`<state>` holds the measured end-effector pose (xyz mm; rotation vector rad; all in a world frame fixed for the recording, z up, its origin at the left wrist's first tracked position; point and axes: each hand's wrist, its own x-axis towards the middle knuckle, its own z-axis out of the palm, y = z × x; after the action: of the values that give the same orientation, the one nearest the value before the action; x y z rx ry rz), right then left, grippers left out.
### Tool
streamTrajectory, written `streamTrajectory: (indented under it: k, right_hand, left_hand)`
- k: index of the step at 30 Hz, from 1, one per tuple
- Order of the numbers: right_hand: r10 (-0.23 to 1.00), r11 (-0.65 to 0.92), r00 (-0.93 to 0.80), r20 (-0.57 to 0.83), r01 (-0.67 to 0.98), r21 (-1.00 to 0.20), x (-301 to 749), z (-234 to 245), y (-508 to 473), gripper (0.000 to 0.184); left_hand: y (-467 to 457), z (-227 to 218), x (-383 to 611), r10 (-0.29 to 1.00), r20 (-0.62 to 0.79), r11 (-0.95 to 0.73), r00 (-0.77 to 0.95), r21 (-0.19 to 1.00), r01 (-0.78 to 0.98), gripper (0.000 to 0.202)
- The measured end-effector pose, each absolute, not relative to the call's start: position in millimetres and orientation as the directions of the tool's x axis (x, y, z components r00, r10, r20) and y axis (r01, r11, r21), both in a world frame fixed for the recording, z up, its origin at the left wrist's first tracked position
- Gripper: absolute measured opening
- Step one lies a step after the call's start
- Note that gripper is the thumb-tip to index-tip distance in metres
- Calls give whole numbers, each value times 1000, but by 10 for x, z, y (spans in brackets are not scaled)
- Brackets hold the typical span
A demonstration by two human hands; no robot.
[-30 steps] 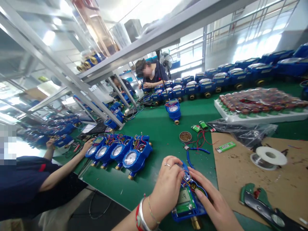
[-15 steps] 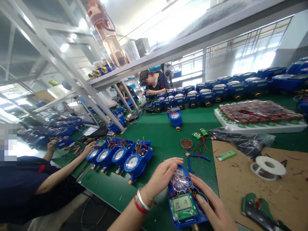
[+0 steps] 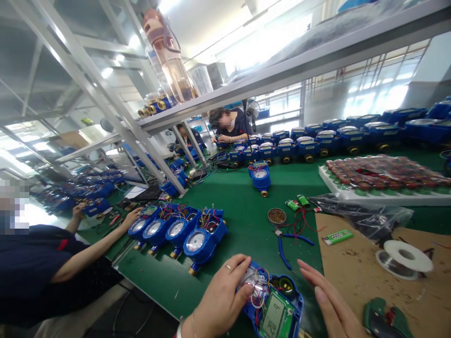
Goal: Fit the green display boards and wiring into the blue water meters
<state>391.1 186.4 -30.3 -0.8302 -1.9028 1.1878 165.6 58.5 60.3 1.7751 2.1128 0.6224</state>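
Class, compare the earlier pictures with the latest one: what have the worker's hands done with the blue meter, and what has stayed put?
The right hand has come off the blue meter and now hovers open beside it. The left hand keeps hold, and the meter has turned so its display points another way. The row of four meters, pliers and solder spool stayed put.

— What can't you make out from here?

— The bottom edge cuts my right hand (image 3: 331, 305) and the meter (image 3: 273, 307); its display digits are too blurred to read.

— And the tool at right?

— The stripper (image 3: 385, 321) is cut off too. My left hand (image 3: 220, 300) hides the meter's near side.
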Motion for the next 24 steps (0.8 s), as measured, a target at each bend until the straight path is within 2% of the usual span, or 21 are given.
streamTrajectory:
  k: [3,7,11,14,19,21,24]
  right_hand:
    - [833,385,-486,264,165,-908,3951,-313,1880,35]
    - [871,327,-444,210,204,-923,3949,-347,1895,38]
    - [877,309,-438,196,204,-929,3925,-406,1919,38]
    - [887,318,-410,210,215,-923,3916,-431,1930,36]
    - [872,369,-425,243,243,-897,3932,-467,1943,33]
    - [851,413,-449,273,251,-875,3949,-501,1960,31]
    - [803,495,-498,329,248,-833,3972,-562,1999,26]
  left_hand:
    - [342,545,1603,993,-16,111,-116,444,889,79]
    - [193,450,1545,992,-107,99,-62,384,918,107]
    - [240,395,1568,998,-46,55,-42,348,936,122]
    - [281,416,1616,1000,14,1,-6,357,934,121]
    - [235,400,1674,1000,11,7,-13,399,917,107]
    - [190,333,1697,997,29,48,-66,408,912,107]
    - [118,201,1747,964,65,208,-256,410,888,106]
